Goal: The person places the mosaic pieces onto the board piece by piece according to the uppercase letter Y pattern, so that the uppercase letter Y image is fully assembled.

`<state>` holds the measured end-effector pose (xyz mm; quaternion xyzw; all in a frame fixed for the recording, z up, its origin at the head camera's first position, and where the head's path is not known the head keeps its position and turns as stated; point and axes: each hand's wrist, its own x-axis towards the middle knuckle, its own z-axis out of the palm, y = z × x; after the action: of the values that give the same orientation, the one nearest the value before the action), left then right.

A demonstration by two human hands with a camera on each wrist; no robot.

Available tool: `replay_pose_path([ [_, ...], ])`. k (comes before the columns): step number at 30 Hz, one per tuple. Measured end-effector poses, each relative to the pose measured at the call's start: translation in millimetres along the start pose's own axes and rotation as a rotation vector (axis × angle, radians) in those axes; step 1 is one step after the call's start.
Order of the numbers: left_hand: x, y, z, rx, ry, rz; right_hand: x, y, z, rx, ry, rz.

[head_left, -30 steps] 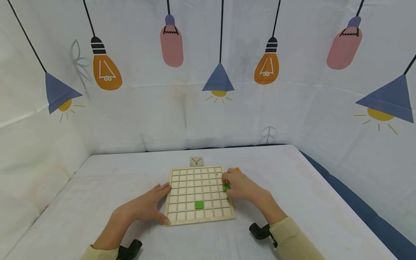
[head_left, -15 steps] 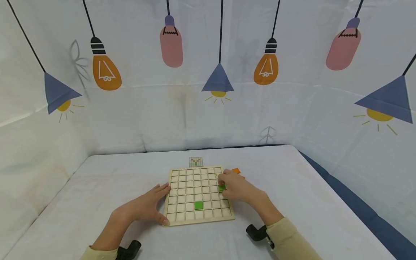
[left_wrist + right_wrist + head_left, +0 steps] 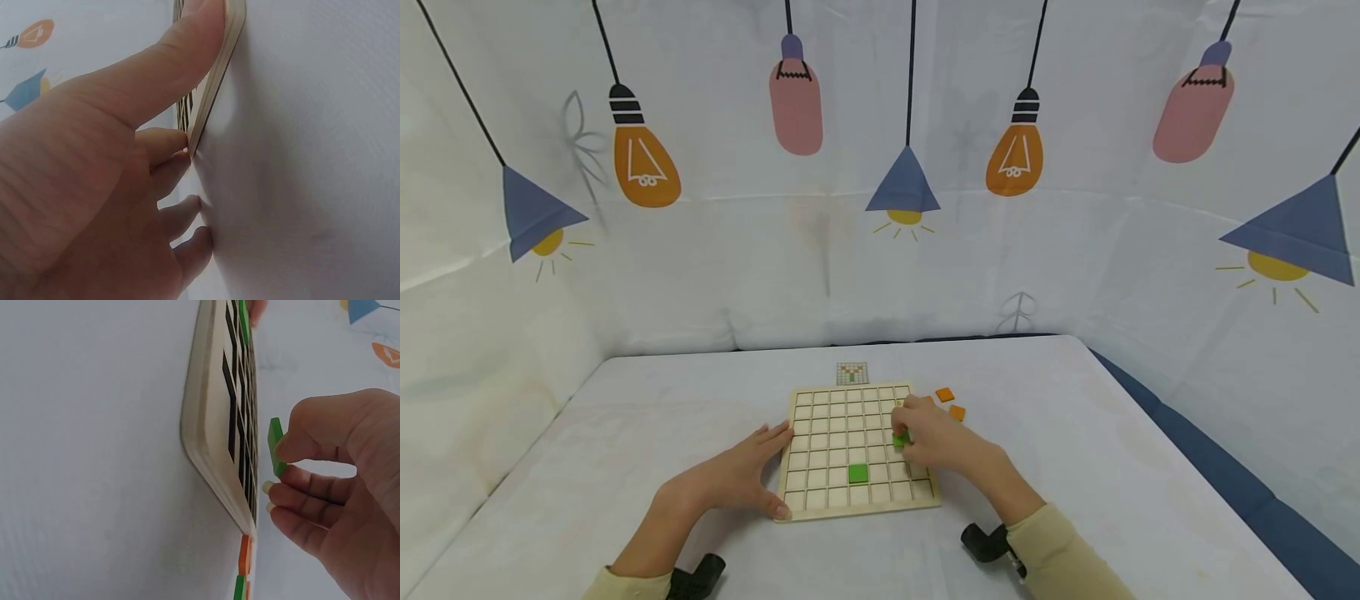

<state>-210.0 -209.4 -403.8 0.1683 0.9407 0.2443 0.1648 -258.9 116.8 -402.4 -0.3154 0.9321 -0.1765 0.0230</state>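
A pale wooden grid board (image 3: 820, 442) lies flat on the white table, with one green square tile (image 3: 858, 473) set in a cell near its front. My left hand (image 3: 737, 471) rests at the board's left side, thumb on the front corner and extended fingers along the edge. In the left wrist view the thumb (image 3: 181, 59) lies over the rim. Over the right part of the grid, my right hand (image 3: 936, 437) pinches a second green tile (image 3: 275, 447) between thumb and fingers. The right wrist view has that tile raised off the board, tilted.
Orange tiles (image 3: 944, 394) lie on the table (image 3: 1045, 467) right of the board, partly hidden by the right hand. Another green tile (image 3: 240, 587) shows beside an orange one in the right wrist view. A small printed grid card (image 3: 852, 373) lies behind the board.
My right hand has carried the green tile leftward from the board's right edge over the grid, uncovering more orange tiles. The left hand stays in place.
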Motion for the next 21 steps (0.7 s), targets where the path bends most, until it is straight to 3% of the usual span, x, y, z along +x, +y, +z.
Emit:
replay_pose_path([
  [21,1.7,-2.3,0.3,0.006,0.003,0.000,8.4,-12,13,-0.014,-0.042,-0.036],
])
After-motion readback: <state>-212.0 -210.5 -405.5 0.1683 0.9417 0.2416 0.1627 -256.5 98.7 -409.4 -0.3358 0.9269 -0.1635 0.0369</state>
